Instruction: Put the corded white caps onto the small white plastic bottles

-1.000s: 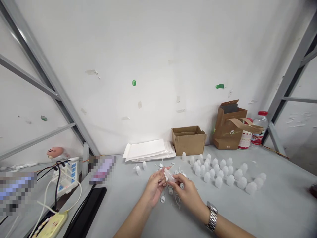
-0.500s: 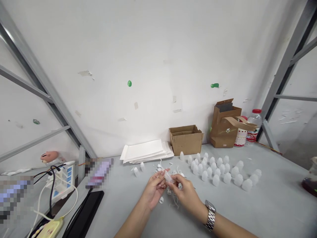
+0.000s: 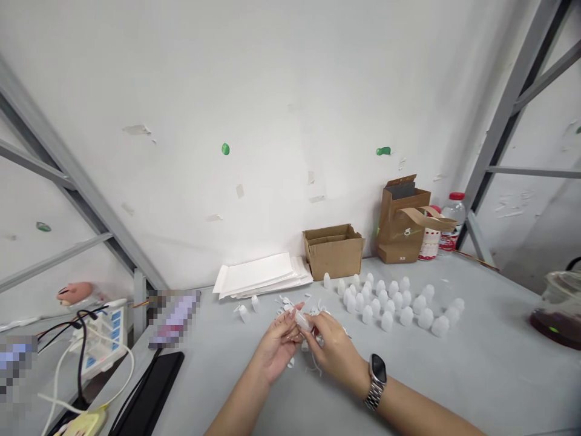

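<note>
Between my two hands is a small translucent white plastic cap-shaped piece. My left hand pinches it from the left, fingertips at its upper end. My right hand, with a watch on the wrist, grips its other side between thumb and fingers. Beneath and behind the hands lie loose white cords and small white parts, partly hidden by the fingers. To the right stand several frosted white domed pieces in loose rows. Two similar pieces, one with a cord end showing, stand to the left.
At the back are a stack of white envelopes, an open cardboard box, a brown paper bag and a red-capped bottle. A glass pot of dark liquid stands far right. On the left are a black keyboard-like slab and a power strip.
The camera view has turned slightly right, bringing more of the glass pot into sight. My hands still hold the white piece together, and my right wrist has rotated so the watch face shows.
</note>
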Motion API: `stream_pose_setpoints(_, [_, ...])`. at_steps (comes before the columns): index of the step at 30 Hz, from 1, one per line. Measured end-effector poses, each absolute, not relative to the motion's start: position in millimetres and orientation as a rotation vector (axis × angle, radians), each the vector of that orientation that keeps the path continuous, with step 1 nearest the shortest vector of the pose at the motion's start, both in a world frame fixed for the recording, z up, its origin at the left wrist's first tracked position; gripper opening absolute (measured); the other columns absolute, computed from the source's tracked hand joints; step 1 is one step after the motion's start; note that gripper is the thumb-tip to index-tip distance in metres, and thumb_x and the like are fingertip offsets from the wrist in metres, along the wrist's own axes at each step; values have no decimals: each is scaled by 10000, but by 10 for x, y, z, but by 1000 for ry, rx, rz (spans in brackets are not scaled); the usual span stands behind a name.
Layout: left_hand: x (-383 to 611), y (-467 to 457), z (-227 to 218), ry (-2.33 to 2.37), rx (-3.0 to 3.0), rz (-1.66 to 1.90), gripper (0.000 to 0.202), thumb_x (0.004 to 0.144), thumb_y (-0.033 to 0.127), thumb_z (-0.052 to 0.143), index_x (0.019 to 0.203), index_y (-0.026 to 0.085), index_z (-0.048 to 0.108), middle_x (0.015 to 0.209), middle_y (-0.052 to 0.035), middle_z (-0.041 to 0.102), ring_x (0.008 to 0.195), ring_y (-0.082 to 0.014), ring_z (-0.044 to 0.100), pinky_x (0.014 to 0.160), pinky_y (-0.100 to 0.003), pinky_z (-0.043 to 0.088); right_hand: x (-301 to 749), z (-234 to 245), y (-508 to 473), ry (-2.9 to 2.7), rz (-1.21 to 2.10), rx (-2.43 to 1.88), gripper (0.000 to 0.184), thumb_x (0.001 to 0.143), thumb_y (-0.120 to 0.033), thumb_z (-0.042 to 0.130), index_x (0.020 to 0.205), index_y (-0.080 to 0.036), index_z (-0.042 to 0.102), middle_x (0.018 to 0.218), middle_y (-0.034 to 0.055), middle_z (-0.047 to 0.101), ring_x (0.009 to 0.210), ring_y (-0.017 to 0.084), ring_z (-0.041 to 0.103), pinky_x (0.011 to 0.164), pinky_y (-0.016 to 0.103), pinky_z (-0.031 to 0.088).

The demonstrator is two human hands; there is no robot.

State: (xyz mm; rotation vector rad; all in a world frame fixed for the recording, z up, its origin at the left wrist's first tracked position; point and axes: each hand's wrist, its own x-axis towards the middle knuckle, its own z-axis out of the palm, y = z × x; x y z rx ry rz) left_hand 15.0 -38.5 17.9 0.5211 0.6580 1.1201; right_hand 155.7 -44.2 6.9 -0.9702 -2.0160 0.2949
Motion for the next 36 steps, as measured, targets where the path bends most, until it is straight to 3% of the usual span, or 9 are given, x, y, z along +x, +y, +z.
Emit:
stream_pose_setpoints(7, [125, -392, 200, 667, 540, 1067, 229, 670, 206, 668, 878, 113, 652, 431, 103, 240, 410, -21, 154, 445, -156, 229, 1579, 3, -431, -2095, 101, -924, 200, 856, -189, 364, 971, -157, 524, 740, 85, 566, 726, 216, 520, 634, 349, 443])
stream_pose_setpoints(13, [98, -381, 258, 746, 682, 1083, 280, 666, 245, 673, 895, 85, 654, 431, 98, 255, 423, -28, 207, 484, -179, 268, 1566, 32, -454, -1986, 449, -1020, 137, 844, -251, 428, 877, -170, 532, 749, 58, 571, 682, 176, 517, 629, 297, 429])
stream_pose_setpoints(16, [44, -332, 268, 713, 580, 1155, 287, 714, 270, 626, 925, 76, 629, 500, 78, 326, 430, -22, 263, 485, -173, 299, 1569, 68, -437, -1850, 601, -1091, 143, 838, -281, 444, 875, -175, 534, 739, 38, 573, 669, 160, 519, 632, 276, 419])
stream_pose_setpoints(19, [-35, -269, 260, 687, 489, 1276, 222, 756, 199, 569, 939, 81, 605, 565, 50, 410, 463, -29, 363, 508, -174, 352, 1575, 80, -415, -1754, 662, -1127, 156, 835, -301, 442, 869, -178, 532, 719, 24, 571, 647, 150, 512, 613, 262, 412])
stream_pose_setpoints(23, [-60, -234, 233, 723, 478, 1394, 165, 789, 140, 503, 923, 113, 594, 656, 0, 552, 578, -68, 525, 612, -198, 429, 1564, 51, -439, -1789, 613, -1135, 146, 824, -290, 454, 883, -177, 524, 741, 24, 572, 661, 150, 513, 619, 262, 404])
stream_pose_setpoints(26, [9, -257, 209, 757, 404, 1399, 119, 816, 157, 459, 813, 143, 578, 845, -64, 640, 800, -138, 608, 729, -252, 452, 1540, 14, -493, -1895, 556, -1108, 112, 818, -262, 465, 872, -181, 521, 742, 25, 574, 668, 153, 518, 631, 263, 396])
stream_pose_setpoints(29, [93, -298, 192, 709, 393, 1368, 144, 830, 152, 418, 750, 158, 538, 976, -99, 646, 946, -188, 594, 831, -317, 433, 1511, -20, -531, -1986, 478, -1100, 80, 807, -235, 482, 858, -186, 521, 719, 21, 574, 669, 160, 517, 630, 261, 384])
stream_pose_setpoints(36, [170, -363, 184, 690, 471, 1336, 74, 810, 217, 479, 830, 163, 527, 1047, -119, 635, 1033, -222, 558, 962, -388, 351, 1493, -31, -506, -2032, 171, -1093, 47, 810, -187, 471, 828, -183, 514, 674, 17, 573, 633, 163, 512, 610, 266, 347])
